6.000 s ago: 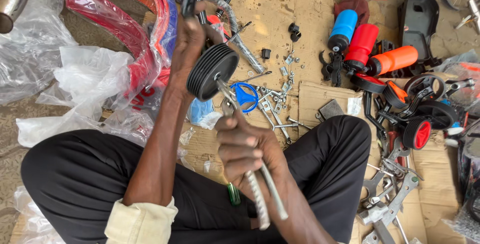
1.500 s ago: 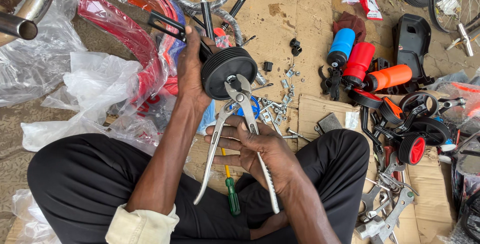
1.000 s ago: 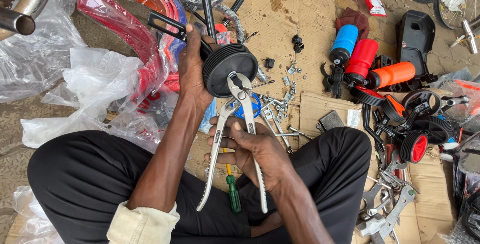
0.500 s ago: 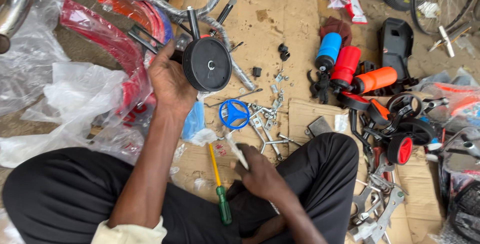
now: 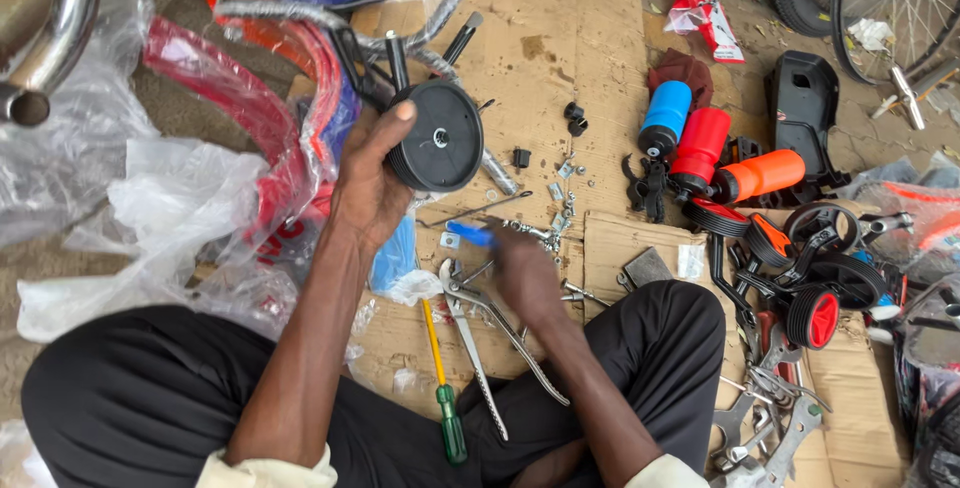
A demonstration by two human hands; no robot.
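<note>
Black plastic, the small wheel (image 5: 437, 137) sits in my left hand (image 5: 372, 183), raised over the cardboard (image 5: 560, 38); my fingers wrap its rim and hide the left edge. My right hand (image 5: 522, 270) is blurred, low over the small bolts (image 5: 545, 233), touching a blue part (image 5: 470, 234); I cannot tell if it grips. The pliers (image 5: 480, 333) lie open beside the screwdriver (image 5: 442, 388).

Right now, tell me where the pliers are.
The pliers lie open on the cardboard between the person's knees, right of the green-handled screwdriver, below the right hand.
</note>
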